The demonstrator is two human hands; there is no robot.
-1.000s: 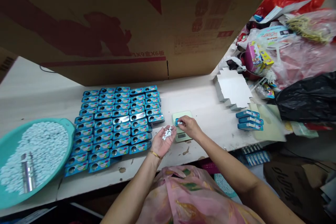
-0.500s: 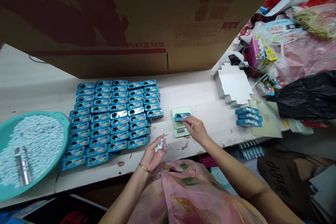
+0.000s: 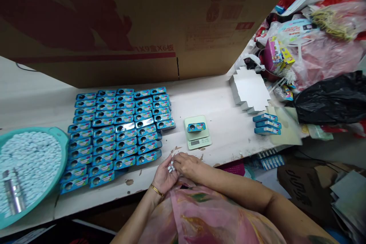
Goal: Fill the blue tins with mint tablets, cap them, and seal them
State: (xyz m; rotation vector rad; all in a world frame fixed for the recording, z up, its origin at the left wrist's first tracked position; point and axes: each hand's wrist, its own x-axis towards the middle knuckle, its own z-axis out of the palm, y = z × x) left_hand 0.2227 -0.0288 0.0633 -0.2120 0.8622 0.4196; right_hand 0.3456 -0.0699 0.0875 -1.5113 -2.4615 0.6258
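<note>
My left hand (image 3: 163,178) is cupped palm up by the table's front edge, holding a few small pale candy tablets (image 3: 171,168). Reaching across from the right, my right hand (image 3: 187,165) has its fingers bent over that palm, touching the tablets; whether one is pinched is hidden. Just beyond both hands, a blue tin (image 3: 196,127) with a dark round spot on top lies on a pale green digital scale (image 3: 204,142), touched by neither hand. To the left, several rows of similar blue tins (image 3: 124,129) stand close together.
A turquoise basin (image 3: 64,143) of pale tablets, with a metal scoop (image 3: 14,194) in it, stands far left. Behind rises a big cardboard box (image 3: 143,57). On the right are a white stepped stack (image 3: 251,87), three blue tins (image 3: 267,124) and bagged clutter (image 3: 328,95).
My right hand has left the tin on the scale and come back to my left palm. The tin stays on the scale. Fewer tablets show in my left hand, which has moved closer to my body.
</note>
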